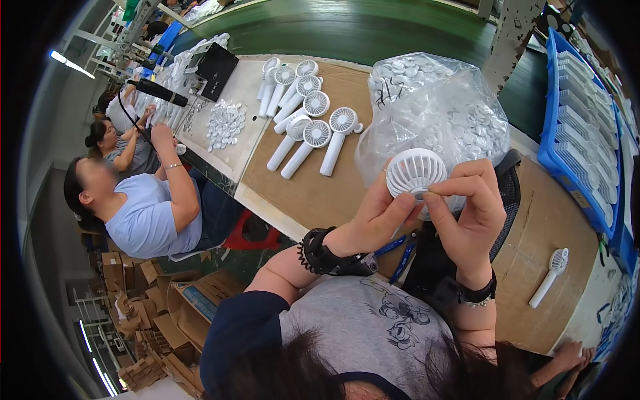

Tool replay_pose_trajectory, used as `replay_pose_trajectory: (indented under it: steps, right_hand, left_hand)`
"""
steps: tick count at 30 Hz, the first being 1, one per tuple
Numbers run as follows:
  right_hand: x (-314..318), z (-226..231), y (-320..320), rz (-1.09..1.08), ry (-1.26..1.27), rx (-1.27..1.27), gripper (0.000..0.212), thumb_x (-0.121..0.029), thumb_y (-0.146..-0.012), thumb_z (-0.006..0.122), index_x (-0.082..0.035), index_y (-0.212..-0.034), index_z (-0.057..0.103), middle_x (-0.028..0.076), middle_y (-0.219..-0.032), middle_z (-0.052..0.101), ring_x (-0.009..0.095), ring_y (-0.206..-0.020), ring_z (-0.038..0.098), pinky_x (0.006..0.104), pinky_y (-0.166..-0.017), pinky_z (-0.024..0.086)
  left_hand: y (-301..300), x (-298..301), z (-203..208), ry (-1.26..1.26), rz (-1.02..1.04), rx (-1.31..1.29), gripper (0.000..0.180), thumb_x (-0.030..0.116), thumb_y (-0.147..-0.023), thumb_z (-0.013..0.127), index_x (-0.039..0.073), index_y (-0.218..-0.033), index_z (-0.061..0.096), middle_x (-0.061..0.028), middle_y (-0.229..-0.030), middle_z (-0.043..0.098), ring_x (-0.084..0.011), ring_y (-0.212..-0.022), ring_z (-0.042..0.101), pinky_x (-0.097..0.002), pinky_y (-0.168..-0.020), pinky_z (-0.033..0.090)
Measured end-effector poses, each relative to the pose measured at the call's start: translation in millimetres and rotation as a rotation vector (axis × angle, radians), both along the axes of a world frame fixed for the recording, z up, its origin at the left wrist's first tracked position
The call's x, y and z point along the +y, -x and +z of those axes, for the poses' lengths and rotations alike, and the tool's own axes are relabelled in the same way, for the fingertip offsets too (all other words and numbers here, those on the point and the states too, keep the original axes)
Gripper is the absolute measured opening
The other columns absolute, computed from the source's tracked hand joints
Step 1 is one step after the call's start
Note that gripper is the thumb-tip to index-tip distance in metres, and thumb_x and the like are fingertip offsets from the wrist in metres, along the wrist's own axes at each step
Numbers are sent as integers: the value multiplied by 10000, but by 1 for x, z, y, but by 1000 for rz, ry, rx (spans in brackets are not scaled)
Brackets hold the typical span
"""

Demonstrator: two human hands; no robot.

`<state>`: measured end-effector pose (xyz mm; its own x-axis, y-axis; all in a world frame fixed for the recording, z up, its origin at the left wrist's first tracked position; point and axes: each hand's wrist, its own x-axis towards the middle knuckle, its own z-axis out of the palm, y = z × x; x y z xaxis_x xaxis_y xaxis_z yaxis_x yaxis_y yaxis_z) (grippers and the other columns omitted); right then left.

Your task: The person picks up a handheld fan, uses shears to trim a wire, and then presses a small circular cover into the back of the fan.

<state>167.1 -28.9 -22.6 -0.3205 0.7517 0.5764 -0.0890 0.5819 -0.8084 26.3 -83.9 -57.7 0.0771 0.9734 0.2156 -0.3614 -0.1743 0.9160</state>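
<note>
A white round fan grille with radiating slots is held up in front of me. My left hand grips it from the left, thumb at its near edge. The fingers of my right hand are pinched together at the grille's near right edge; whether a small piece sits between them is hidden. Whether a handle hangs below the grille cannot be made out. Just beyond my hands lies a clear plastic bag full of small white round pieces. Several white handheld fans lie to its left on brown cardboard.
Farther left are a pile of small white discs and a black box. One handheld fan lies at right, near a blue tray of white parts. A co-worker sits at left; another person's hands show at lower right.
</note>
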Motion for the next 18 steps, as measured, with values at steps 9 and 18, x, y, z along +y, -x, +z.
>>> replay_pose_trajectory:
  steps: [9,18]
  right_hand:
    - [-1,8,6,247,412,151,315,61,-712,601,-28,-1013,583,88,-1000,522,160,-847,548,246,-714,459]
    - [4,-7,5,335,247,103,248,53,-776,539,-4,-1016,561,94,-1015,493,162,-947,484,271,-837,380]
  left_hand:
    - [1,-2,0,9,11,36,445,293,-912,436,46,-1248,283,-27,-955,480,-44,-660,443,-170,-537,375]
    - [6,0,-2,28,21,100,438,315,-909,446,53,-1235,317,-23,-924,479,-42,-644,441,-170,-521,369]
